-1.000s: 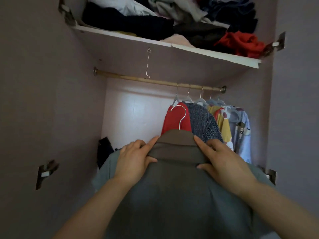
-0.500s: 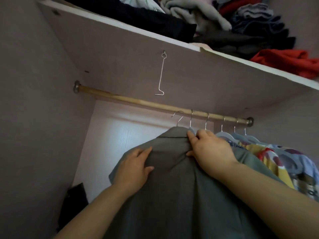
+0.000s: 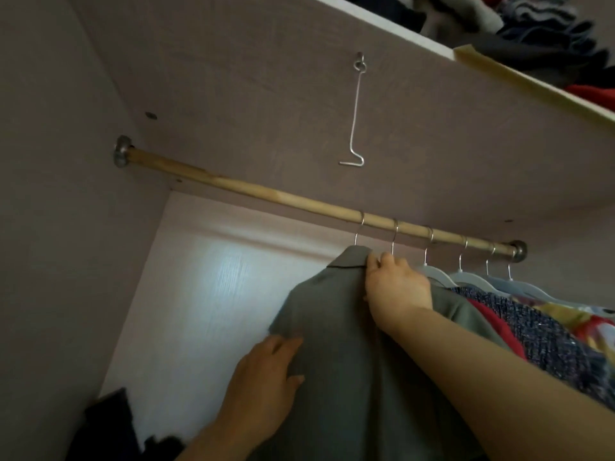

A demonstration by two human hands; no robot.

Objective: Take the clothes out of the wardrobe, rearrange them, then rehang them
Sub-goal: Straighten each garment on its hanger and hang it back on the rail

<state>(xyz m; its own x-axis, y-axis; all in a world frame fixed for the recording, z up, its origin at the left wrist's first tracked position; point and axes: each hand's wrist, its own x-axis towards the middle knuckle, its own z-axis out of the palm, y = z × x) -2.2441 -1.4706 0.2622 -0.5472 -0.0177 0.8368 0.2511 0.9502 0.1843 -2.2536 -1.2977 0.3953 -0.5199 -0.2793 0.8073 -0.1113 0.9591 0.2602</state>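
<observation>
Rehanging item: grey shirt [image 3: 349, 344] on its hanger, hung just under the rod [image 3: 233, 184], leftmost in the row.
Hanger hook [image 3: 358, 232]: wire loops over the rod and looks seated; a judgement, not certain.
Right hand [image 3: 396, 287]: just below the rod, fingers curled, pinching the collar's right end; the nearer hand to the hook.
Left hand [image 3: 266, 377]: well below the rod, fingers mostly straight, laid on the shirt's left shoulder; blurred, no clear grip.
Key relation: shirt's long axis drops down from the rod; hook sits just up-left of the right fingertips [image 3: 374, 262]; collar is between those fingers, shirt body below.
Next move (guess): let go of the collar, or slide the hook along the rod.
Other clothes [image 3: 532, 321]: on hangers toward the rod's right end, touching the shirt.
Shelf [image 3: 299, 78]: above the rod; wire hook [image 3: 354, 111] dangles from its underside.
</observation>
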